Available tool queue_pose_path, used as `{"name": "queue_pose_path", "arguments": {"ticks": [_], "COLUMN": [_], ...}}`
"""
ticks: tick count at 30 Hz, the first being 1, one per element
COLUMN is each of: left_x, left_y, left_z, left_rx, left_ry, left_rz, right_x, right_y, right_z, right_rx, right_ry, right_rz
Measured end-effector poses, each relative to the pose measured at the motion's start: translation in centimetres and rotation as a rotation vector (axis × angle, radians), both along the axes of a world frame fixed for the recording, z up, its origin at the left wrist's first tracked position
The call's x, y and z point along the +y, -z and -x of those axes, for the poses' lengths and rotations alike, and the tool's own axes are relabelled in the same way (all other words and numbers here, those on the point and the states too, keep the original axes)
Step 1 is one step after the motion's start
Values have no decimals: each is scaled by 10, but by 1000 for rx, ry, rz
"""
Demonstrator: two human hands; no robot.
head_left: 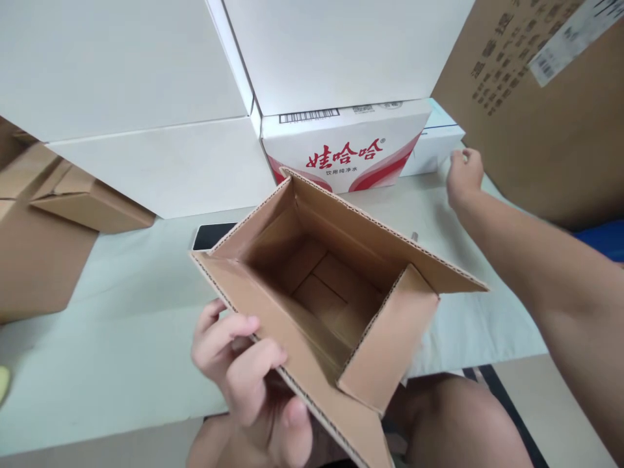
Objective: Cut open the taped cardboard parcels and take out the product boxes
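An open cardboard box [336,299] is tilted toward me, its flaps spread and its inside showing bare brown walls and bottom. My left hand [253,370] grips the near-left flap, fingers over the edge and thumb below. Far out to the right, my right hand [465,172] is closed near the table's back corner, beside a white carton [436,146]. A pale, blurred thing [443,170] shows at its fingers; what it is I cannot make out.
A white and red water carton [351,153] stands behind the box, against white panels [160,162]. A phone [212,235] lies partly behind the box on the pale green cloth [131,325]. Large brown cartons stand left [43,247] and right [546,130].
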State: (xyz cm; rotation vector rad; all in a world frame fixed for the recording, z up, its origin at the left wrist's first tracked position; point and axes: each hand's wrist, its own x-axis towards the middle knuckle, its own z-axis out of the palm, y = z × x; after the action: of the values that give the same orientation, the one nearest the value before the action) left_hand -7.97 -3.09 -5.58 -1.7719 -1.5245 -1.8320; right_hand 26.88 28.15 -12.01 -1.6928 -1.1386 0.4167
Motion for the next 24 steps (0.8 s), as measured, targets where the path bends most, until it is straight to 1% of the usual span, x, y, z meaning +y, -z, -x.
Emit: {"name": "queue_pose_path", "arguments": {"ticks": [2, 4, 6, 8, 9, 10, 11, 12, 14, 16, 17, 20, 22, 24], "left_x": [-5, -8, -9, -10, -10, -11, -11, -11, -12, -13, -14, -15, -16, -16], "left_y": [1, 1, 0, 0, 0, 0, 0, 0, 0, 2, 4, 10, 17, 23], "left_z": [15, 27, 34, 38, 39, 39, 40, 39, 39, 40, 41, 45, 49, 53], "left_rx": [78, 105, 75, 38, 22, 10, 5, 5, 3, -9, -16, -54, -120, -195], "left_ry": [86, 140, 171, 203, 220, 231, 237, 239, 238, 249, 269, 386, 468, 507], "left_rz": [45, 74, 66, 47, 38, 30, 22, 15, 10, 5, 6, 53, 110, 157], "right_x": [-40, -91, -149, -209, -237, -262, -283, -300, -320, -324, -322, -310, -305, -303], "right_y": [-1, -3, -7, -17, -23, -30, -37, -44, -53, -55, -54, -45, -42, -45], "right_z": [15, 34, 55, 76, 86, 97, 107, 118, 140, 158, 165, 178, 176, 165], "right_rx": [38, 99, 176, 246, 321, 347, 344, 338, 322, 353, 375, 455, 498, 510], "right_ry": [-52, -189, -327, -462, -570, -638, -666, -656, -546, -389, -312, -103, -25, 5], "right_rz": [-29, -58, -98, -128, -159, -176, -160, -128, -28, 34, 35, -69, -137, -170]}}
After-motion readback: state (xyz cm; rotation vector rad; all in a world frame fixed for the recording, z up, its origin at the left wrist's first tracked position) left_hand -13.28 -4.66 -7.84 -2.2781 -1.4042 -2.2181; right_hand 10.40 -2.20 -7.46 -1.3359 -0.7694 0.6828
